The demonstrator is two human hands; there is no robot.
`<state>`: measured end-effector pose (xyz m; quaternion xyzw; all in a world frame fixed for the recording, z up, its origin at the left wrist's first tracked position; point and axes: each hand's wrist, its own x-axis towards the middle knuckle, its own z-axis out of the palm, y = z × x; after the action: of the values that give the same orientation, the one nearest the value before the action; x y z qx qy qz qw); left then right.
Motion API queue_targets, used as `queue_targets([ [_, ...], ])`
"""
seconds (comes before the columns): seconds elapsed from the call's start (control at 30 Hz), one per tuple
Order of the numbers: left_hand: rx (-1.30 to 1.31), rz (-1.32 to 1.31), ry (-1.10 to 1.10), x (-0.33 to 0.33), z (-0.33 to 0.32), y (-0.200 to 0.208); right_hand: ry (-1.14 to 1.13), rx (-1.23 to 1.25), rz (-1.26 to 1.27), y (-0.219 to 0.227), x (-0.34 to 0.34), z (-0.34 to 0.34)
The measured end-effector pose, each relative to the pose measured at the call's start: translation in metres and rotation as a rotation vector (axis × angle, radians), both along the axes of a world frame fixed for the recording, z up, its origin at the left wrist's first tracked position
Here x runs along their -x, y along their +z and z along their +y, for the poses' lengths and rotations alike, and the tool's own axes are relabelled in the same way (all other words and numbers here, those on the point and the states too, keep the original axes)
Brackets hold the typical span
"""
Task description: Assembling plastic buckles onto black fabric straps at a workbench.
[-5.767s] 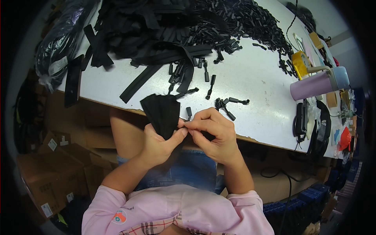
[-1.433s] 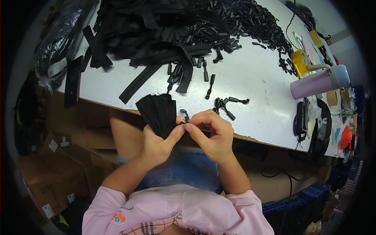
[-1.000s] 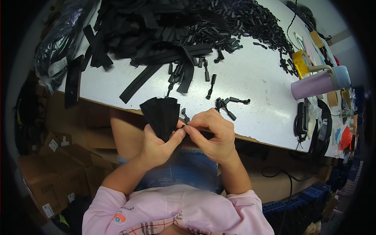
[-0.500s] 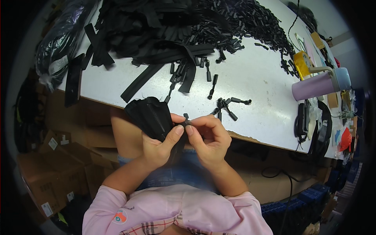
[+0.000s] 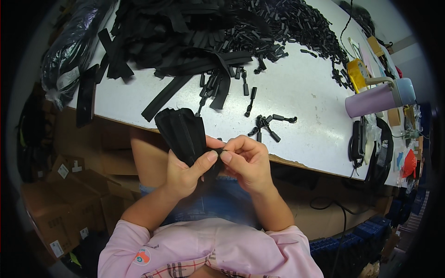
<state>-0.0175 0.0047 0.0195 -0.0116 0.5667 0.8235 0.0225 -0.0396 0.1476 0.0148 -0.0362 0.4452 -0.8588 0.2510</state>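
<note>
My left hand (image 5: 184, 175) is closed round a folded bundle of black zipper tape (image 5: 181, 134), whose cut ends fan upward. Its thumb and forefinger press on the tape's end at the middle. Against that end, the thumb and fingertips of my right hand (image 5: 250, 166) pinch a small black zipper slider (image 5: 220, 151), mostly covered by the fingers. Both hands are held over my lap, close to the table's near edge. Just beyond them lie several loose zipper sliders (image 5: 262, 124) with long pulls.
A heap of black zipper tapes (image 5: 162, 41) covers the table's far left, and a large pile of sliders (image 5: 296, 28) spreads behind. On the right are a lilac tumbler (image 5: 371, 100), a yellow tape roll (image 5: 358, 75) and a black strap (image 5: 383, 143). Cardboard boxes (image 5: 60, 204) stand lower left.
The zipper bundle in my left hand has swung more upright and slightly right. My right fingers have closed further over the slider, whose pull stood up more plainly before.
</note>
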Motion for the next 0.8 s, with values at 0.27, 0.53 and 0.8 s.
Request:
queue_targets([
  [0.27,0.115,0.054,0.044,0.000,0.002,0.002,-0.168,-0.313,0.384,-0.010,-0.010,-0.009],
  [0.53,0.138,0.015,-0.062,0.003,-0.006,0.010,-0.219,-0.299,0.463,-0.015,-0.009,-0.008],
  [0.8,0.127,0.012,-0.014,0.000,-0.005,0.004,-0.085,-0.244,0.245,0.003,0.002,-0.005],
])
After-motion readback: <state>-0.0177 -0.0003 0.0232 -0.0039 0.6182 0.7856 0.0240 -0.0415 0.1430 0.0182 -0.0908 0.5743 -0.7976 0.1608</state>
